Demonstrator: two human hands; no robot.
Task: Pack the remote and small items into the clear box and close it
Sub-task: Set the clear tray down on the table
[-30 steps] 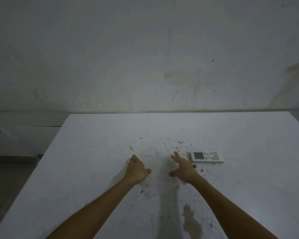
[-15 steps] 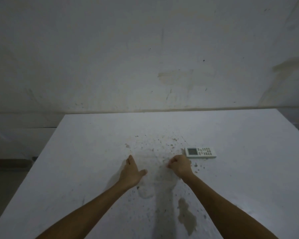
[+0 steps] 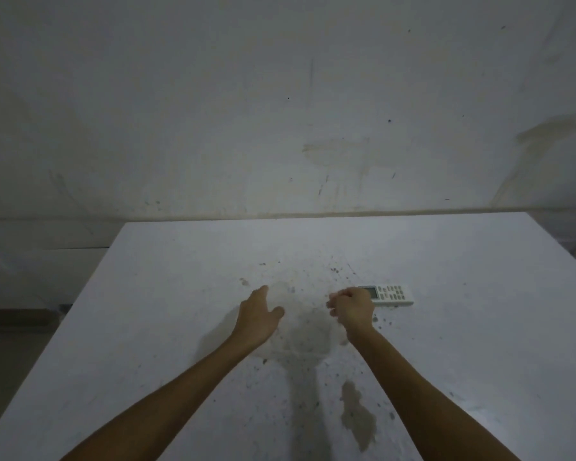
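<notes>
A white remote [image 3: 391, 295] with a small screen and buttons lies flat on the white table [image 3: 479, 327]. Its left end is hidden behind my right hand [image 3: 353, 306]. That hand is curled into a fist, and I cannot see whether anything is inside it. A faint translucent shape, apparently the clear box [image 3: 301, 331], sits between my hands. My left hand [image 3: 258, 316] is open with the thumb spread, resting at the shape's left side. A small dark item [image 3: 375, 318] lies just right of my right wrist.
Dark specks and a grey-brown stain [image 3: 358, 417] mark the tabletop near me. A stained wall [image 3: 313, 128] rises right behind the table's far edge. The table's left edge [image 3: 90, 294] drops to a dim floor.
My right hand has gone from spread fingers to a closed fist and shifted slightly toward the remote. My left hand has stayed at the clear shape's left side.
</notes>
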